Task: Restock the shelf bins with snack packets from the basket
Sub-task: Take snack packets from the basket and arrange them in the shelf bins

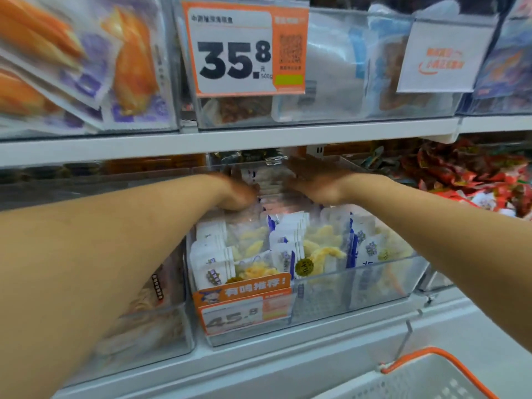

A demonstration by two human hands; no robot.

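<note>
A clear shelf bin in the middle of the lower shelf holds rows of white-and-blue snack packets with yellow pieces showing. Both my arms reach deep into the back of this bin. My left hand curls over the packets at the rear left. With its fingers straight, my right hand lies flat against the rear packets. A stack of packets sits between the two hands. The white basket with an orange handle shows at the bottom right; its inside is mostly out of frame.
An orange price tag reading 45.8 hangs on the bin's front. The upper shelf juts out just above my hands, carrying a bin with a 35.8 tag. Red packets fill the bin to the right, pale packets the left one.
</note>
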